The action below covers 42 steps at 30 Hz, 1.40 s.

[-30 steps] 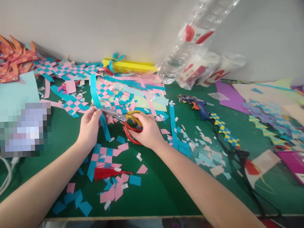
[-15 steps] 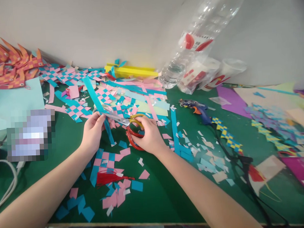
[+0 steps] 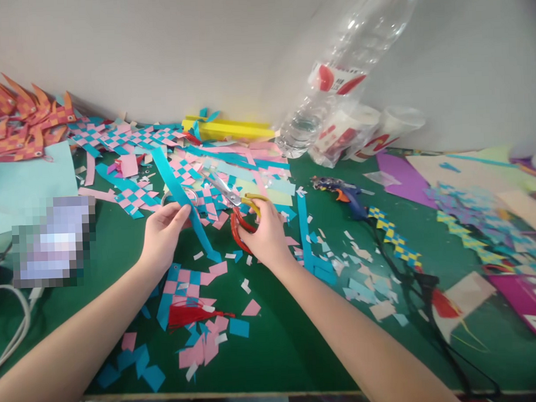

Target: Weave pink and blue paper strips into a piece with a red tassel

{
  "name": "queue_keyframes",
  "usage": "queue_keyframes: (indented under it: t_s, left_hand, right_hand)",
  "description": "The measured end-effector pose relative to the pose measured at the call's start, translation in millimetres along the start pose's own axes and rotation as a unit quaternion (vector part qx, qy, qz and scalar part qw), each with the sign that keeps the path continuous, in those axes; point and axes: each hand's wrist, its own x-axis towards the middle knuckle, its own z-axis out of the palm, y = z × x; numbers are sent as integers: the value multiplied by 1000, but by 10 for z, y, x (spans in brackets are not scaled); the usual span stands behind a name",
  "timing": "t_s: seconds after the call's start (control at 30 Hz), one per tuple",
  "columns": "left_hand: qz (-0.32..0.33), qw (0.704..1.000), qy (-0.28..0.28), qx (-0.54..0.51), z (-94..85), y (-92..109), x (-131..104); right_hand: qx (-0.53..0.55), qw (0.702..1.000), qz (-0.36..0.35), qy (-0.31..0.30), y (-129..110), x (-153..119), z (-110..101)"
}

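Between thumb and fingers, my left hand [image 3: 163,231] pinches a long blue paper strip [image 3: 171,178], which slants from upper left to lower right. My right hand [image 3: 267,233] has its fingers in the red and yellow handles of the scissors [image 3: 233,197]. Their blades point up and to the left, apart from the strip and just right of it. A roll of clear tape [image 3: 195,196] is partly hidden behind the strip. Below my hands lies a pink and blue woven paper piece [image 3: 183,281] with a red tassel [image 3: 188,314] on it.
Paper scraps [image 3: 205,347] are scattered over the green table [image 3: 273,353]. At the left are a blurred-out phone [image 3: 56,238] and orange woven pieces [image 3: 23,124]. A plastic bottle [image 3: 351,63] leans at the back; a glue gun [image 3: 353,201] and its cable lie to the right.
The scissors and my right hand have moved slightly right, away from the strip. The strip's lower end has shifted right, and a small blue piece now lies near it.
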Motion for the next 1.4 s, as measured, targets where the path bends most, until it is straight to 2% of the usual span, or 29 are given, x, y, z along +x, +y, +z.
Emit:
queue_keyframes:
  t_s: [0.2, 0.47, 0.7, 0.8, 0.9, 0.97, 1.03, 1.13, 1.2, 1.4]
  left_hand:
    - [-2, 1000, -3, 3, -5, 25, -14]
    - [5, 999, -39, 11, 13, 17, -18]
    - [31, 991, -74, 111, 8, 44, -47]
    - [35, 985, -100, 137, 23, 64, -67]
    - [54, 974, -140, 171, 38, 67, -91]
    - [66, 963, -173, 195, 44, 59, -108]
    - [69, 953, -208, 209, 51, 52, -124]
    - [71, 942, -244, 219, 63, 50, -138]
    - [81, 938, -249, 227, 66, 51, -135]
    - [96, 938, -223, 247, 43, 53, -94]
  right_hand:
    - [-16, 1000, -2, -27, 10, -8, 17]
    - [-39, 999, -30, 12, 18, -23, 43]
    - [-18, 998, -57, 16, 20, -3, -5]
    - [-15, 994, -102, 41, -55, -6, -78]
    - [-16, 979, -192, 61, -156, -37, -157]
    - [-6, 965, -259, 46, -206, -62, -190]
    - [-5, 955, -297, 13, -231, -79, -205]
    - [-13, 955, -295, -38, -236, -82, -204]
    - [-12, 957, -286, -50, -234, -77, -202]
    - [16, 969, -247, 10, -227, -69, -192]
